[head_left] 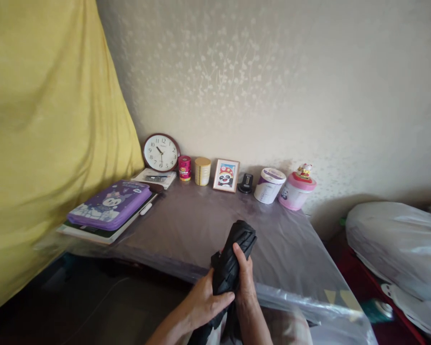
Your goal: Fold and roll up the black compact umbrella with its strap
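A black folded umbrella (230, 261) is held upright at a tilt over the table's front edge, its cloth gathered in pleats. Around its lower part wraps my left hand (210, 299), thumb across the front. My right hand (244, 278) grips the right side higher up, with the thumb pointing up along the folds. The fingers behind the umbrella are mostly hidden. Below my hands, loose black cloth hangs toward my lap.
Plastic film covers the table (187, 225). Along the wall stand a clock (161, 152), a pink can (184, 168), a yellow canister (202, 171), a panda picture frame (226, 176) and two tubs. A purple case (111, 203) lies left, beside a yellow curtain (50, 120).
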The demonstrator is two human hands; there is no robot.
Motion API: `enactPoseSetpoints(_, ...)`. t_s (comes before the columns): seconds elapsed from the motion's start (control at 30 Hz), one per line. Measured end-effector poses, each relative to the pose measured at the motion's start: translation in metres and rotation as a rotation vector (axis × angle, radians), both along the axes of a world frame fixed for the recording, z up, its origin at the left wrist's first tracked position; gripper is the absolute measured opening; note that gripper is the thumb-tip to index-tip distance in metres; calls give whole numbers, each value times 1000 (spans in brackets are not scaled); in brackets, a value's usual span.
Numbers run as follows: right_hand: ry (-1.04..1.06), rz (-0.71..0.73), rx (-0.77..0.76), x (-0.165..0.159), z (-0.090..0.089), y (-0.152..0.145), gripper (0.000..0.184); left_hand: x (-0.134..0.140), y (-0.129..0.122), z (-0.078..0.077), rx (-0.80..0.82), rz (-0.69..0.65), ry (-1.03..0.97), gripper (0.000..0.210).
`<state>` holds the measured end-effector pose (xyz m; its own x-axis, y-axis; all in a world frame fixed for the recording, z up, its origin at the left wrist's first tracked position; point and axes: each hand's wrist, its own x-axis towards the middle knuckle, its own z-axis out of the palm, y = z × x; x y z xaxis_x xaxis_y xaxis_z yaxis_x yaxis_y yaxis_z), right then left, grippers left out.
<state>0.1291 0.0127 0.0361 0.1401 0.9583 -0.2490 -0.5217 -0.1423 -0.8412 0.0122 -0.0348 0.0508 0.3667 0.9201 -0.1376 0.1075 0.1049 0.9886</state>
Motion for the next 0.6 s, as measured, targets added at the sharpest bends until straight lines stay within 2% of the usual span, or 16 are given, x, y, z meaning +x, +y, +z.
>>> enactPoseSetpoints(0.13,-25,-15,-15,-1,-1,-2,44,1,2,-4,-212,-59,-193,43)
enactPoseSetpoints(0.23,-44,11,-21,-1,-1,-4,46,3,1,-5,-295,-46,-299,50)
enactPoseSetpoints(0.33,-24,77,-55,3,2,-5,50,4,-2,-1,-308,-39,-336,51)
enactPoseSetpoints(0.47,178,285,-1,15,4,-1,60,1,-6,7,-359,-30,-327,45)
enactPoseSetpoints(0.53,195,270,24,21,0,2,61,0,-8,11,-405,-43,-316,44)
enactPoseSetpoints(0.6,81,218,40,26,-5,3,56,-1,-11,15,-432,-58,-326,45)
